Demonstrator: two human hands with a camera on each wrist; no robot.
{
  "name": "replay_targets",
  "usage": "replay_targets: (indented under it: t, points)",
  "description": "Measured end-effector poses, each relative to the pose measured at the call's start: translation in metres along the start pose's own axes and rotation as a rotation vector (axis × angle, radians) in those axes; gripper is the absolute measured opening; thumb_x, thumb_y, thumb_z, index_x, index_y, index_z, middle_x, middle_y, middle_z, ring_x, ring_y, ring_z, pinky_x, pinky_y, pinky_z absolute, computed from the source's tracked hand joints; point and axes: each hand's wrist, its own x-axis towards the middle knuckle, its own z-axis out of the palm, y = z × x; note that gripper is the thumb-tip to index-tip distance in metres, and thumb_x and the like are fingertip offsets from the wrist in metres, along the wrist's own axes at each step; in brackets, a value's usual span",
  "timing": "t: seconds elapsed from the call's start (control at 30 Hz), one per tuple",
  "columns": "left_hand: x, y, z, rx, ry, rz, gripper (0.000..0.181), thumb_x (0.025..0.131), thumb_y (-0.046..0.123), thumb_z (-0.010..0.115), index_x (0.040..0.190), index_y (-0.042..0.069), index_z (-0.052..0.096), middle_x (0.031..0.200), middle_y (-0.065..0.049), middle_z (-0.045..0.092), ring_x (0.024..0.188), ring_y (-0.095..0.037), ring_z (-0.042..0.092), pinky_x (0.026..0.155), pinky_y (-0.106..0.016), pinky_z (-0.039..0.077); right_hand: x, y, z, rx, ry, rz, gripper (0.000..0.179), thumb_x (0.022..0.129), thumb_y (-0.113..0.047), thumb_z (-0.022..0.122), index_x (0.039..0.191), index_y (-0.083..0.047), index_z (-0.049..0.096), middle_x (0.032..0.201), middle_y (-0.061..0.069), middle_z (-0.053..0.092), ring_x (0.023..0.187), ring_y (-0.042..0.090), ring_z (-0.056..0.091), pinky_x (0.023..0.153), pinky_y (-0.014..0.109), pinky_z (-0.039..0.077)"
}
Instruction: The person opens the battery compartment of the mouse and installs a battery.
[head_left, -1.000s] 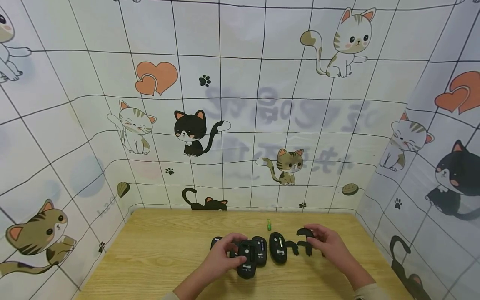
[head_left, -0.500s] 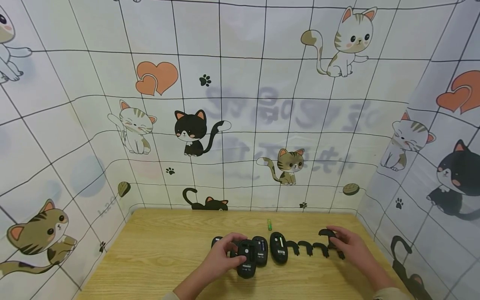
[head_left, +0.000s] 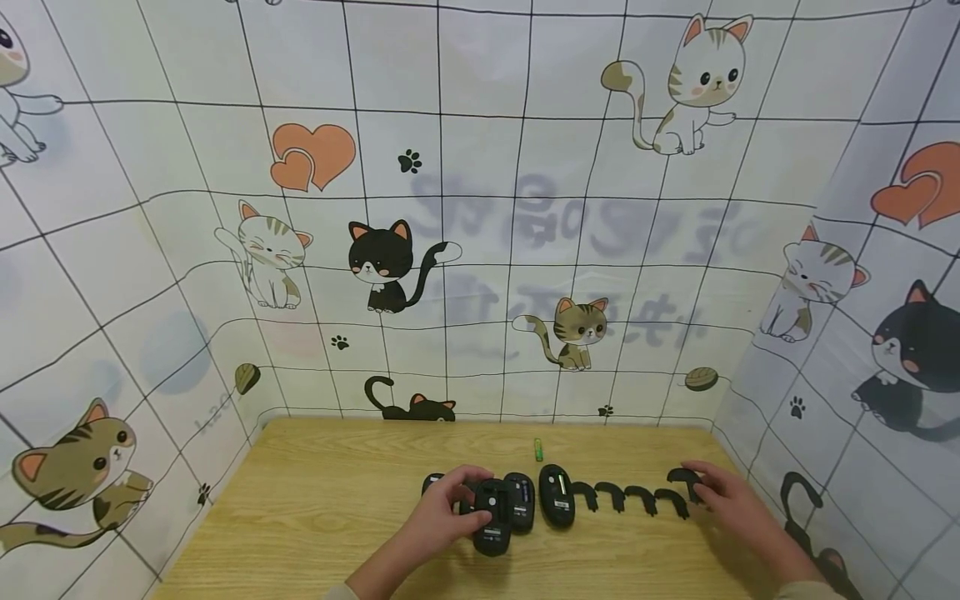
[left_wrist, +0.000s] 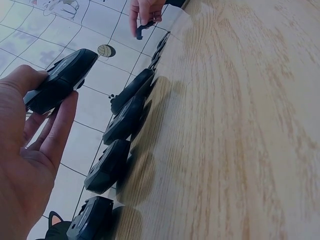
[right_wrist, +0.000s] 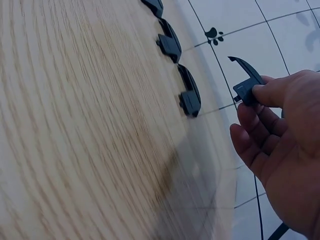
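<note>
My left hand (head_left: 446, 512) holds a black computer mouse (head_left: 492, 537) above the table, its underside facing the head camera. In the left wrist view the thumb and fingers grip that mouse (left_wrist: 65, 82) by its edges. Far to the right, my right hand (head_left: 735, 504) pinches a black battery cover (right_wrist: 246, 91) between thumb and fingers, off the table. Several like covers (head_left: 641, 498) lie in a row just left of it. Beside the held mouse lie other upturned mice; one mouse (head_left: 557, 497) shows a battery in its open compartment, and another mouse (head_left: 519, 502) is partly hidden.
A green battery (head_left: 537, 450) lies behind the mice on the wooden table (head_left: 315, 500). A white sheet (head_left: 480, 250) printed with cats hangs around the table's back and sides. In the left wrist view, several mice (left_wrist: 107, 165) stand in a line.
My right hand has moved rightward with the battery cover, past the row of covers, uncovering those at the row's right end. The left hand and its mouse have stayed nearly still.
</note>
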Motion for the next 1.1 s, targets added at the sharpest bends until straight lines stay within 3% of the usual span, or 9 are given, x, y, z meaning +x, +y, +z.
replay_targets:
  t: [0.27, 0.5, 0.7, 0.87, 1.1]
  points:
    - [0.0, 0.003, -0.001, 0.012, 0.0, -0.002, 0.049, 0.096, 0.005, 0.085, 0.141, 0.015, 0.069, 0.124, -0.014, 0.067, 0.1, -0.028, 0.069, 0.072, -0.033, 0.066, 0.002, 0.014, -0.013, -0.097, -0.019, 0.098, 0.043, 0.109, -0.001, 0.063, 0.151, 0.002, 0.06, 0.098, 0.005, 0.07, 0.078, 0.017, 0.056, 0.064, 0.032, 0.047]
    - [0.001, 0.002, -0.002, 0.03, 0.003, 0.005, 0.048, 0.096, 0.007, 0.086, 0.14, 0.017, 0.07, 0.12, -0.013, 0.068, 0.1, -0.027, 0.069, 0.073, -0.03, 0.064, 0.004, 0.022, -0.017, -0.101, -0.066, 0.132, 0.041, 0.108, 0.0, 0.064, 0.148, 0.005, 0.06, 0.101, 0.007, 0.072, 0.085, 0.022, 0.059, 0.067, 0.035, 0.048]
    - [0.001, 0.003, -0.002, 0.058, 0.004, 0.024, 0.048, 0.096, 0.008, 0.086, 0.14, 0.017, 0.07, 0.129, -0.008, 0.067, 0.1, -0.027, 0.069, 0.077, -0.031, 0.059, 0.004, 0.03, -0.015, -0.106, -0.07, 0.16, 0.041, 0.106, -0.001, 0.065, 0.147, 0.005, 0.061, 0.101, 0.01, 0.073, 0.083, 0.023, 0.058, 0.066, 0.036, 0.047]
    - [0.001, 0.002, -0.003, 0.07, 0.009, 0.02, 0.047, 0.096, 0.01, 0.087, 0.138, 0.021, 0.071, 0.131, -0.006, 0.066, 0.1, -0.026, 0.069, 0.08, -0.032, 0.057, 0.003, 0.036, -0.011, -0.121, -0.065, 0.176, 0.04, 0.105, -0.002, 0.066, 0.145, 0.003, 0.064, 0.098, 0.006, 0.07, 0.081, 0.022, 0.056, 0.067, 0.035, 0.046]
    - [0.001, 0.004, -0.003, 0.073, 0.007, 0.025, 0.048, 0.096, 0.008, 0.087, 0.14, 0.018, 0.07, 0.129, -0.009, 0.068, 0.101, -0.029, 0.07, 0.079, -0.032, 0.057, 0.002, 0.037, -0.007, -0.14, -0.066, 0.132, 0.038, 0.103, 0.001, 0.068, 0.141, 0.005, 0.066, 0.096, 0.004, 0.071, 0.085, 0.021, 0.06, 0.074, 0.04, 0.049]
